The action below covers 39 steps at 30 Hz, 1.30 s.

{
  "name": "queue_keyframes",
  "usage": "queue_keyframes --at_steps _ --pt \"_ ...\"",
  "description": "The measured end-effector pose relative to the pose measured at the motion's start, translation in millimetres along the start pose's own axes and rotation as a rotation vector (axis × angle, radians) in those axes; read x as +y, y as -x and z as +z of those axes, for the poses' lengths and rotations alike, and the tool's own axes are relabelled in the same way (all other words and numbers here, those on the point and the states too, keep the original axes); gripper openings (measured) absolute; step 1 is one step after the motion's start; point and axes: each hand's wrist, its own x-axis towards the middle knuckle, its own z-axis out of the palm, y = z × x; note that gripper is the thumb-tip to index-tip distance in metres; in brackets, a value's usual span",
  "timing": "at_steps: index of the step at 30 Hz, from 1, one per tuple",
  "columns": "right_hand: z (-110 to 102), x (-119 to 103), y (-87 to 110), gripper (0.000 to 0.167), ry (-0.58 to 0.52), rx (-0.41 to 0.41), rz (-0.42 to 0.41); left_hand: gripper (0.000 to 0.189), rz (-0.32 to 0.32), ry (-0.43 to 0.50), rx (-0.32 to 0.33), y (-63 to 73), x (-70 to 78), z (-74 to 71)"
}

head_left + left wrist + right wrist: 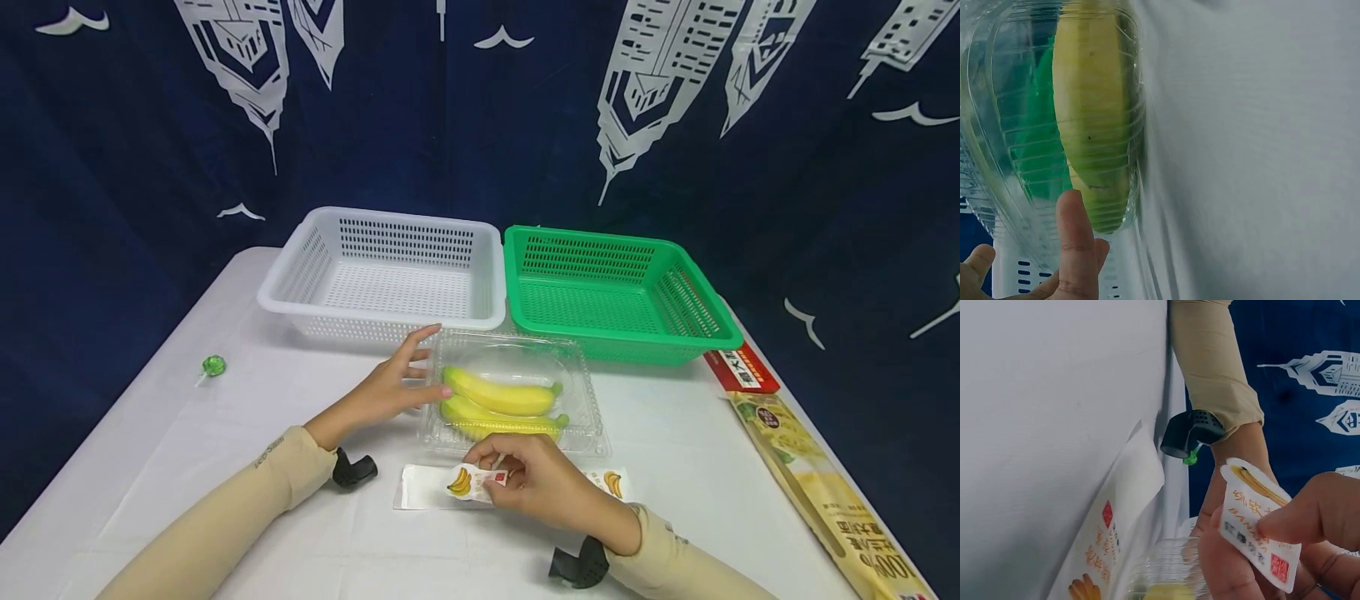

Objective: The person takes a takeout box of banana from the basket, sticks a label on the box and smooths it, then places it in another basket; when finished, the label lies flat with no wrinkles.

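Note:
A clear plastic clamshell box with its lid down holds two bananas. My left hand lies along the box's left side, fingers extended and thumb at its edge. In the left wrist view the straight thumb shows against the clear wall, with a banana behind it. Between thumb and fingers, my right hand pinches a white banana sticker printed with a banana picture and a red square. Under that hand lies a white label strip with another banana sticker on its right end.
Behind the box stand a white basket and a green basket, side by side. At the right edge lie a yellow noodle packet and a red packet. A green lollipop lies far left.

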Motion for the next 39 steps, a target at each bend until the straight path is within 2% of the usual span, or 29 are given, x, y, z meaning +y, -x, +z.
queue_keyframes --at_steps 7,12,19,25,39 --pt "-3.4 -4.7 -2.0 0.018 0.028 0.019 0.014 0.1 -0.014 -0.009 -0.02 -4.1 0.5 2.9" --pt "-6.0 -5.9 -3.9 0.013 -0.029 0.031 0.011 0.1 -0.014 0.003 -0.034 -4.9 -0.4 3.7" --pt "-10.9 -6.5 -6.6 0.005 -0.131 0.028 0.06 0.1 -0.013 0.02 -0.048 -4.2 -1.2 4.1" --pt "-20.2 -12.9 -10.2 0.01 -0.245 0.032 0.106 0.1 -0.017 0.013 -0.048 -4.7 -1.9 4.3" --pt "-42.7 -11.3 -22.9 0.006 -0.307 0.132 0.137 0.101 -0.019 0.028 -0.052 -4.8 -1.7 4.1"
